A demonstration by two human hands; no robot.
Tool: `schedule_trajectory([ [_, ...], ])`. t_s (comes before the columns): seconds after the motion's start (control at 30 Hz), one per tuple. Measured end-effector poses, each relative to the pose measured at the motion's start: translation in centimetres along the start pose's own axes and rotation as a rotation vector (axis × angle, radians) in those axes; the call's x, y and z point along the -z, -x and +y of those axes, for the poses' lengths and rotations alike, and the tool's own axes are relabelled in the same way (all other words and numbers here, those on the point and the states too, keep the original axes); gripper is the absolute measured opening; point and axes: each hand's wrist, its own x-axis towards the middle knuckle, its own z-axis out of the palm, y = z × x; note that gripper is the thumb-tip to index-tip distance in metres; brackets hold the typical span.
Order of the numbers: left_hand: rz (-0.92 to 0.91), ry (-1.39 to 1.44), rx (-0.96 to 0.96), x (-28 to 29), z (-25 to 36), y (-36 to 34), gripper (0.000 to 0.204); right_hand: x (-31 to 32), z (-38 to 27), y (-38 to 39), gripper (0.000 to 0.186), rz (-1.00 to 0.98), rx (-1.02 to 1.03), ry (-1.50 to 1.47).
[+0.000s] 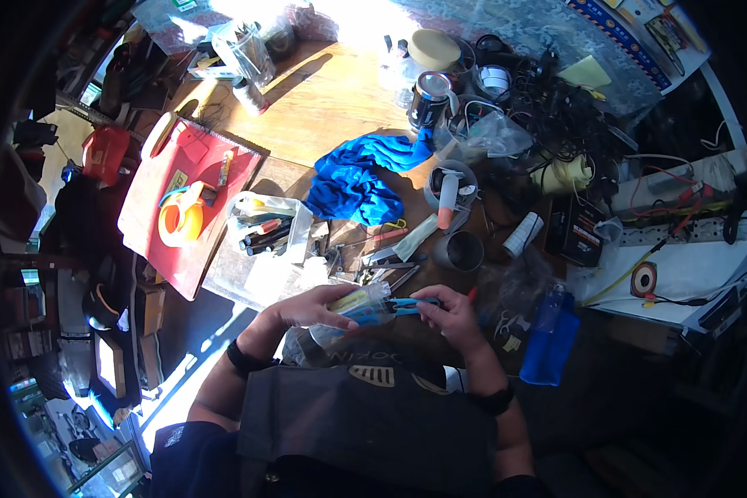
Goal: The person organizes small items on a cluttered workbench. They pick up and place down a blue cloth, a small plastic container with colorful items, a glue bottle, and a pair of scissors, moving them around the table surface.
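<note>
In front of my body, my left hand (319,309) is wrapped round a clear plastic container (362,304) with a pale yellowish label, tilted on its side. Light blue slender pieces (404,306) stick out of its right end; their exact kind is too small to tell. The fingers of my right hand (450,314) are closed on the outer ends of these blue pieces. Just beyond my hands lie loose metal hand tools (388,272) and a dark round cup (459,251).
A crumpled blue cloth (361,178) lies mid-table. Left of it are a white tray (300,217) of pens or tools and a red board (145,217) bearing an orange tape roll (180,222). Tangled cables (548,124) crowd the right; a blue pouch (550,342) hangs at the near right.
</note>
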Motion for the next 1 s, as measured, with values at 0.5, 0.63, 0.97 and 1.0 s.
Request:
schedule_trajectory([
  [0.5,-0.049,0.02,0.019,-0.2,1.0,-0.5,0.073,1.3,-0.8,-1.3,0.012,0.013,0.009,-0.089],
  [0.63,-0.124,0.064,0.039,-0.1,0.8,-0.9,0.072,1.3,-1.1,-1.4,0.013,-0.089,-0.029,-0.073],
  [0.97,-0.11,0.203,0.035,-0.4,0.3,-1.5,0.064,-0.5,-1.9,-1.2,0.013,0.058,0.171,0.209],
  [1.0,-0.115,0.215,0.036,-0.4,0.2,-1.5,0.064,-0.5,-2.0,-1.2,0.013,-0.001,0.143,0.204],
])
